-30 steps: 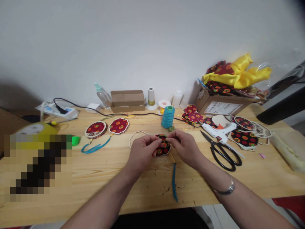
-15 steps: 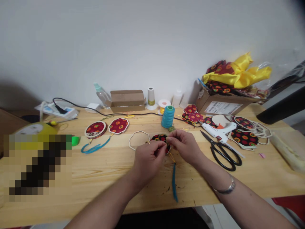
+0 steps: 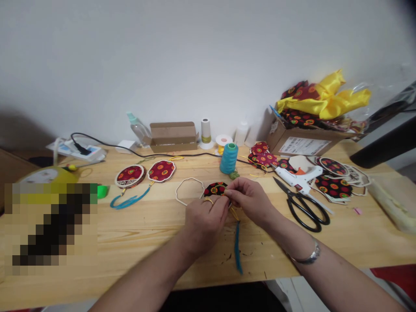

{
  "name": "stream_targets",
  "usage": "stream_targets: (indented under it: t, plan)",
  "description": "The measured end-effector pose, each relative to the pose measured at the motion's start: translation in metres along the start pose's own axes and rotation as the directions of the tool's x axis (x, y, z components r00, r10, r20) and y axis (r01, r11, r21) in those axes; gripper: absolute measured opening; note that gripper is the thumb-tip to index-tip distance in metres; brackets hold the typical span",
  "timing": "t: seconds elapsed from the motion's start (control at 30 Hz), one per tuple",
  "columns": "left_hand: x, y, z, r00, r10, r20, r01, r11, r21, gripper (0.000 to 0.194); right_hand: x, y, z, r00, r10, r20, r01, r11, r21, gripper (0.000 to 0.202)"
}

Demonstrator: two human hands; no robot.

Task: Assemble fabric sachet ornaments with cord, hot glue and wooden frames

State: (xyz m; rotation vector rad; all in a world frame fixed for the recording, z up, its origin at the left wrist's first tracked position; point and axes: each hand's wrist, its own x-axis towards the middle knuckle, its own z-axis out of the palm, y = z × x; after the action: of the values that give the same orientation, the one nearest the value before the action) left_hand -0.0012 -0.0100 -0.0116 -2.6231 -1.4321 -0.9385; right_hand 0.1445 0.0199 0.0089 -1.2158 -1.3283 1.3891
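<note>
Both my hands are on the black patterned fabric ornament (image 3: 214,189), mid-table on the wooden table (image 3: 136,234). My left hand (image 3: 204,219) is curled over its near edge, fingers closed down on it, ring visible. My right hand (image 3: 251,201) is pinched shut at the ornament's right edge, fingertips (image 3: 230,193) touching the fabric; I can't tell whether it's the fabric or the yellow cord they grip. The blue tassel (image 3: 238,247) hangs off the ornament toward me, lying flat on the wood between my wrists. An empty white frame outline (image 3: 187,190) lies just left of the ornament. A teal thread spool (image 3: 229,159) stands upright just behind. Black scissors (image 3: 303,206) and a white glue gun (image 3: 300,178) lie to the right, well apart from my hands. Two finished red ornaments (image 3: 146,173) lie to the left.
</note>
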Motion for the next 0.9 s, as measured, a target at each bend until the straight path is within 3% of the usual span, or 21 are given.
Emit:
stream_targets:
  t: [0.2,0.43,0.73,0.9]
  plan:
    - [0.0002,0.0021,-0.0038,1.000,-0.004,-0.029,0.002,0.995,-0.096,0.020,0.0010,0.0003,-0.0006,1.000,0.003,0.011,-0.004,0.999,0.033,0.012]
    - [0.0058,0.0017,-0.0067,0.966,-0.207,-0.158,0.174,0.965,-0.197,0.019,0.0015,0.0013,-0.0034,1.000,-0.003,-0.002,0.003,0.999,0.034,0.015]
    - [0.0052,-0.0002,-0.0013,0.985,-0.068,-0.161,0.046,0.990,-0.134,0.019,0.0022,0.0035,-0.0023,0.999,-0.048,0.004,0.048,0.997,-0.066,0.012]
    - [0.0060,-0.0015,-0.0022,0.989,-0.086,-0.122,0.074,0.992,-0.105,0.017,0.0034,0.0059,-0.0030,0.998,-0.059,0.000,0.058,0.990,-0.126,0.010]
